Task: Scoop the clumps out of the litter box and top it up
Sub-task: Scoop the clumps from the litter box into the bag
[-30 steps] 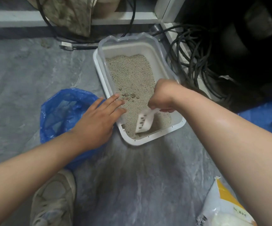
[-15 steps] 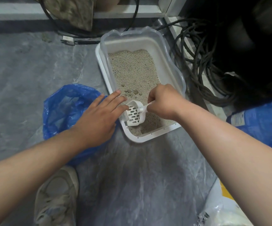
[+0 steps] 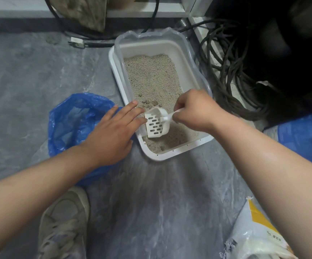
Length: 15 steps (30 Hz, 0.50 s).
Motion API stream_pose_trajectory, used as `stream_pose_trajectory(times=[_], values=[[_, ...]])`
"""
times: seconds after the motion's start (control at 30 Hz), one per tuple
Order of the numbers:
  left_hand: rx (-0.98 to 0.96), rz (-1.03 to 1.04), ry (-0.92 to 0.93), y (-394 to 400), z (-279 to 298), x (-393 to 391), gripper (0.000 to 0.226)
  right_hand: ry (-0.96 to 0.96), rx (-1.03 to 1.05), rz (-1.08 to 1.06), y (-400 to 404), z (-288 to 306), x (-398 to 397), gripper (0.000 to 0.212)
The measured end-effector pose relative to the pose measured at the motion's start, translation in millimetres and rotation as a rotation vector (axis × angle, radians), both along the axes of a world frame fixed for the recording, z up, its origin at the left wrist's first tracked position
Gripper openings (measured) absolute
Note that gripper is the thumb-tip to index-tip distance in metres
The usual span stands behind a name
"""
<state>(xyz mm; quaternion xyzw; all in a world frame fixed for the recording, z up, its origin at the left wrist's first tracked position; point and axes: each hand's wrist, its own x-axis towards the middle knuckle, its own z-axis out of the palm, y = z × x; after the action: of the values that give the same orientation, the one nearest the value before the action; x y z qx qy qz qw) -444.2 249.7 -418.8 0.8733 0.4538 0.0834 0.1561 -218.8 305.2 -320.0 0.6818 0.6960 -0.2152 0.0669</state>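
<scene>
A white litter box (image 3: 177,153) with a clear upper rim sits on the grey floor, holding beige litter (image 3: 151,75). A few darker clumps (image 3: 149,103) lie near its middle. My right hand (image 3: 196,111) grips the handle of a white slotted scoop (image 3: 156,125), whose empty bowl hangs over the litter near the box's left wall. My left hand (image 3: 112,131) lies with straight fingers on the left rim of the box, partly over an open blue plastic bag (image 3: 71,120) beside it.
A white and yellow litter sack (image 3: 254,236) lies at the bottom right. A blue package (image 3: 305,135) sits at the right edge. Coiled black cables (image 3: 232,71) lie right of the box. A plug (image 3: 76,43) and a cloth (image 3: 84,12) are behind it. My shoe (image 3: 63,223) is below.
The scoop has swung from the near right part of the box to its left side, and its slotted bowl now tilts down over the litter. My left hand has stayed on the rim.
</scene>
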Motion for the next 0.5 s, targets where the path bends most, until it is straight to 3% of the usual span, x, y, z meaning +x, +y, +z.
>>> stream_pose_trajectory(times=[0.13, 0.37, 0.5], values=[[-0.011, -0.001, -0.008, 0, 0, 1, 0.068, -0.062, -0.084, 0.045, -5, -10, -6, 0.009], [-0.005, -0.006, -0.01, 1, -1, 4, 0.068, -0.139, -0.182, -0.28, 14, 34, 13, 0.017], [-0.013, -0.005, 0.002, 2, 0, 8, 0.067, -0.224, -0.352, -0.314, 32, 33, 0, 0.018]])
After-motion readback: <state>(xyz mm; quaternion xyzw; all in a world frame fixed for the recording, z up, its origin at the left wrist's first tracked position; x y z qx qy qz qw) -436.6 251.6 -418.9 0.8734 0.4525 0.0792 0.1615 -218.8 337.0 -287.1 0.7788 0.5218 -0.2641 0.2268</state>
